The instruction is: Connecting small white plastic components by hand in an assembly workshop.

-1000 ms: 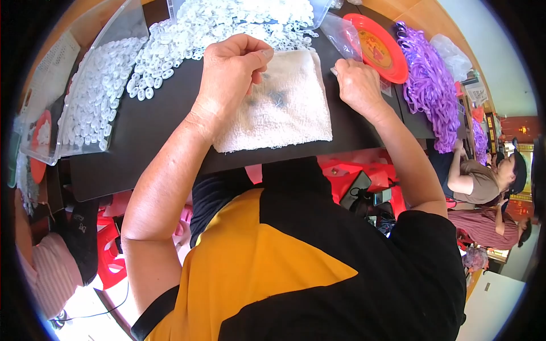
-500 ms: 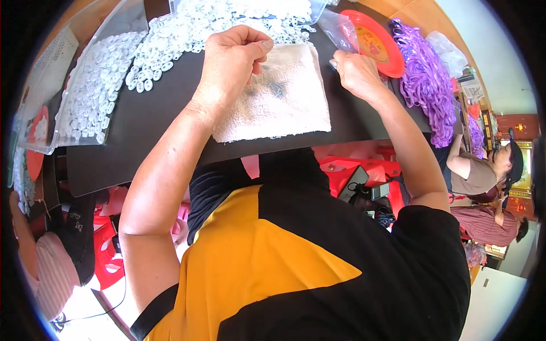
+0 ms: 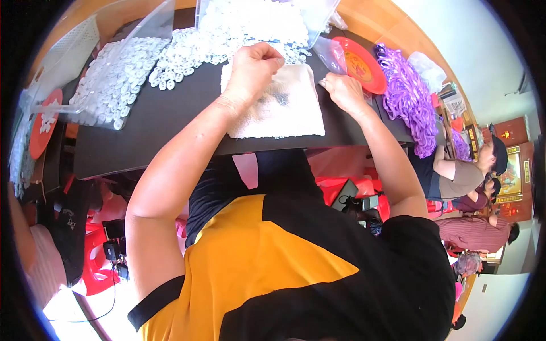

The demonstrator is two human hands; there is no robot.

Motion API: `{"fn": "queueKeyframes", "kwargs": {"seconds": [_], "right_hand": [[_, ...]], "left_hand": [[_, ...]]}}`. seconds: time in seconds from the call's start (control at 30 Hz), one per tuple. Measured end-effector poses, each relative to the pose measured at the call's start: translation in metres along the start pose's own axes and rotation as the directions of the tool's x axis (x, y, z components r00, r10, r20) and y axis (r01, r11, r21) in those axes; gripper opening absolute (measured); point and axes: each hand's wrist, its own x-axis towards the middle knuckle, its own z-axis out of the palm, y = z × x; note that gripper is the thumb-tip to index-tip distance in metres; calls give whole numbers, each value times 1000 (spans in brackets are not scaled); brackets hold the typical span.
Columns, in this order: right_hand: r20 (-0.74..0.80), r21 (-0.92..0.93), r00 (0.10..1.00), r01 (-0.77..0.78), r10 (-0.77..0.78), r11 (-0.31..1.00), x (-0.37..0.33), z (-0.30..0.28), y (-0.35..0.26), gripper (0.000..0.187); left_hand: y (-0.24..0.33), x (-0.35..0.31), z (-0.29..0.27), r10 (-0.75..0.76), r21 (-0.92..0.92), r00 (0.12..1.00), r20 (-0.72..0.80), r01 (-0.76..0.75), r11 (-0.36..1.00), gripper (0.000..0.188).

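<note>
A folded whitish cloth (image 3: 298,116) with a dark smudge lies flat at the table's near edge. Over its far left part, my left hand (image 3: 254,68) is closed, thumb and forefinger pinched together; anything between them is too small to make out. Just right of the cloth, my right hand (image 3: 343,92) is closed too, thumb against the curled fingers, and its contents are hidden. Beyond the cloth spreads a heap of small white oval plastic pieces with holes (image 3: 193,51). An orange-red plate (image 3: 372,82) sits beyond my right hand, beside a clear plastic bag (image 3: 330,54).
Clear bins hold more white pieces, one at the left (image 3: 108,85), another at the back (image 3: 256,20). A bundle of purple straps (image 3: 409,105) hangs over the table's right edge. Several people sit to the right; another person's arm (image 3: 18,227) shows at far left.
The whole view has shifted a little, moving the table's things within it. Both hands stay closed in nearly the same places about the cloth.
</note>
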Motion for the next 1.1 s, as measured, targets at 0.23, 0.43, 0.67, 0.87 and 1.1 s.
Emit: {"fn": "queueKeyframes", "kwargs": {"seconds": [0.23, 0.43, 0.67, 0.87, 1.1], "right_hand": [[151, 862, 984, -176, 91, 476, 0, -21, 1, 26], [134, 942, 986, -96, -97, 321, -17, -52, -42, 19], [182, 971, 961, -142, -207, 193, -5, -47, -49, 24], [145, 978, 957, -101, -250, 180, 7, -43, -50, 24], [131, 983, 950, -87, -284, 163, 21, -45, -50, 21]], "left_hand": [[0, -6, 5, 108, 119, 990, 96, -119, 986, 14], [0, -13, 16, 256, -90, 909, 329, -240, 967, 31], [-6, -15, 18, 276, -69, 913, 300, -268, 961, 24], [-4, -14, 14, 232, -15, 938, 257, -236, 972, 21], [-6, -10, 14, 153, -248, 973, 174, -107, 963, 22]]}}
